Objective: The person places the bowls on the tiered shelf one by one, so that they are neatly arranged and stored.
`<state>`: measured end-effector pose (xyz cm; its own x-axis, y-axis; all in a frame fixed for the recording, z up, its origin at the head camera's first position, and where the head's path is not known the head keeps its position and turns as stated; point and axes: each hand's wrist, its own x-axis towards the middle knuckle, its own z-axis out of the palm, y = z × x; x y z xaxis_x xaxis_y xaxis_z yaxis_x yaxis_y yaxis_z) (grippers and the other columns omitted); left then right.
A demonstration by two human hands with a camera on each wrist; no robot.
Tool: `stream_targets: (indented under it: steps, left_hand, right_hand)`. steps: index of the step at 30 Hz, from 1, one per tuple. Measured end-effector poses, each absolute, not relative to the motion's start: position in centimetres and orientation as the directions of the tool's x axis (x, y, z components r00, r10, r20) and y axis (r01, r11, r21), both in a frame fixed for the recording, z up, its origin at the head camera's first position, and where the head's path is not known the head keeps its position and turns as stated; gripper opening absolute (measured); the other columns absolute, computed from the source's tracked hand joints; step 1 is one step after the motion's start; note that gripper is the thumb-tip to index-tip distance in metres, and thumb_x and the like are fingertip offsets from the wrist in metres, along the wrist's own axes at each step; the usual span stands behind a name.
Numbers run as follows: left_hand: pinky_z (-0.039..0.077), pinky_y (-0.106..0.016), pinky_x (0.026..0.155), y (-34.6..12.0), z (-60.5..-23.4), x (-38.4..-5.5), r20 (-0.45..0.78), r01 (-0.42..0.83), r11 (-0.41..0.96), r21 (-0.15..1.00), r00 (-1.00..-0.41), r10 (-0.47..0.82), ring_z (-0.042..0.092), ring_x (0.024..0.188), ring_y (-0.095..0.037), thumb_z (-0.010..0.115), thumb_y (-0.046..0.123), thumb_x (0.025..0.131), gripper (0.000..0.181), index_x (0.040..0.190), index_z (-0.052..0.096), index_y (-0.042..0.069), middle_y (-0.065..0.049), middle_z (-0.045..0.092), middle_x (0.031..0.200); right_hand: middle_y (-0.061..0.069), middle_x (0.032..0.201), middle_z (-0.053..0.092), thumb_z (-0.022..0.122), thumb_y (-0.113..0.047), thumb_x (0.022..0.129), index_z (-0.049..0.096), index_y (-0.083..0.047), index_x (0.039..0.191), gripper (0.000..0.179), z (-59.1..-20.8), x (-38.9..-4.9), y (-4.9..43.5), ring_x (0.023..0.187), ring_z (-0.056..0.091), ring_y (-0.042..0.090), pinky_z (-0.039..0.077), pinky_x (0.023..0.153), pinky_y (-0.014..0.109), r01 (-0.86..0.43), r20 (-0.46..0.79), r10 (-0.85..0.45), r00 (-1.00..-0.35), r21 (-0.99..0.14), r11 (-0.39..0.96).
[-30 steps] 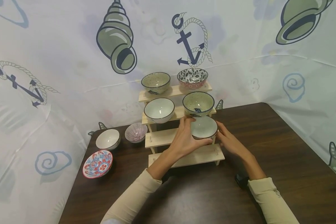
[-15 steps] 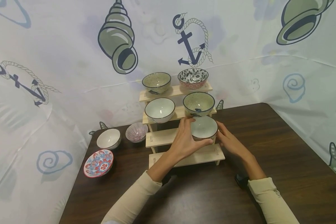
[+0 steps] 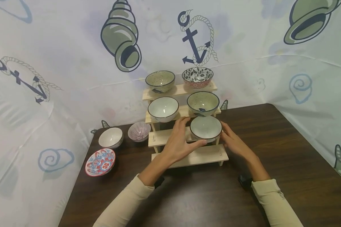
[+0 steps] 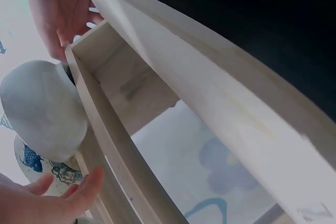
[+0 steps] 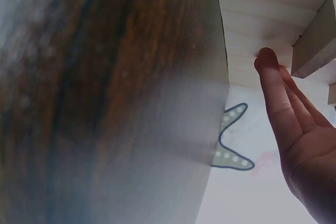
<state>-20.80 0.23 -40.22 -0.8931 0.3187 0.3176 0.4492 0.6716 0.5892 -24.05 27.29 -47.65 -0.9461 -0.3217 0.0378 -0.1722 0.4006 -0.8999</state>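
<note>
A white bowl with a dark rim (image 3: 206, 127) sits at the right end of the wooden tiered stand's (image 3: 159, 138) second step from the bottom. My left hand (image 3: 177, 143) is spread at the bowl's left side, its thumb overlapping the front rim in the head view. In the left wrist view a gap shows between its fingers (image 4: 89, 190) and the white bowl (image 4: 42, 108). On the other side, my right hand (image 3: 234, 142) is beside the bowl's right edge. Its extended fingers (image 5: 278, 98) are at the stand's side in the right wrist view.
Upper steps hold a white bowl (image 3: 163, 108), two speckled green bowls (image 3: 203, 102) (image 3: 160, 80) and a leaf-patterned bowl (image 3: 197, 77). Left on the dark table (image 3: 272, 151) stand a cream bowl (image 3: 110, 137), a purple-striped bowl (image 3: 139, 131) and a red-blue patterned bowl (image 3: 100, 162).
My left hand has moved left, off the bowl's side, and more of the bowl shows. The right hand has barely moved. The head view has shifted slightly.
</note>
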Motion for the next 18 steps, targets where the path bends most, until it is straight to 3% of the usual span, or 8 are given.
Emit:
stream_targets:
  steps: [10,18]
  left_hand:
    - [0.035,-0.055,0.122,-1.2,-39.9,-20.4,0.271,0.43,0.713,0.554,-0.903,0.333,0.03,0.156,-0.03,0.075,0.071,0.08,0.108,0.161,0.03,0.015,-0.012,0.028,0.167]
    - [0.036,-0.053,0.122,-2.4,-39.9,-20.4,0.269,0.47,0.724,0.505,-0.883,0.386,0.032,0.155,-0.027,0.074,0.07,0.081,0.108,0.162,0.029,0.015,-0.009,0.029,0.167]
  right_hand:
    - [0.027,0.163,0.034,0.032,-0.039,0.113,0.012,-0.029,0.167,0.058,-47.6,-23.9,27.3,0.137,0.048,0.058,0.057,0.089,0.062,-0.183,0.049,-0.321,-0.946,-0.897,0.402]
    - [0.028,0.163,0.033,0.031,-0.039,0.114,0.011,-0.029,0.167,0.058,-47.7,-23.9,27.2,0.138,0.046,0.059,0.055,0.092,0.065,-0.178,0.041,-0.326,-0.944,-0.899,0.401]
